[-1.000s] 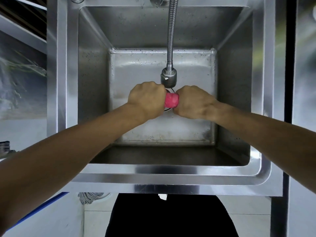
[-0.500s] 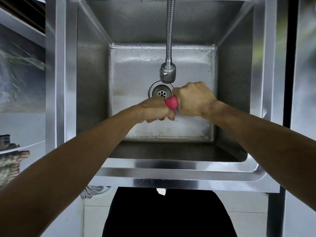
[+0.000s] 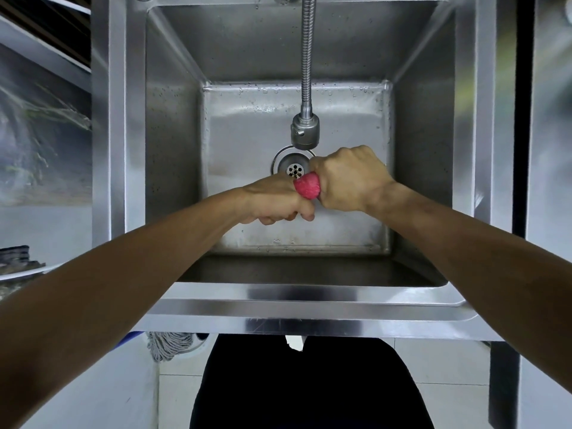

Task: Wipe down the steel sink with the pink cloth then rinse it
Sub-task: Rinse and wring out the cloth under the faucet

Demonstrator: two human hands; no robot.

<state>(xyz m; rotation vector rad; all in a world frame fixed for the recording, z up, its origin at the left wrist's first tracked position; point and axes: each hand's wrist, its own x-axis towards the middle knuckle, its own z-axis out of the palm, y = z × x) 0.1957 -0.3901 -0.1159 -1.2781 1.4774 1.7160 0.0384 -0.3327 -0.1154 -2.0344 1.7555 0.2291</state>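
Down below the counter edge, a grey string mop head (image 3: 168, 345) hangs; dark stacked items (image 3: 15, 257) sit far left on a white ledge.

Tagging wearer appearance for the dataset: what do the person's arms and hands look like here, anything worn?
Both forearms are bare to the frame edge, with no sleeves showing. The left hand and right hand wear no gloves, and no rings, watch or wristbands are visible. No markings can be made out. Dark clothing shows low in the frame, below the sink's front rim.
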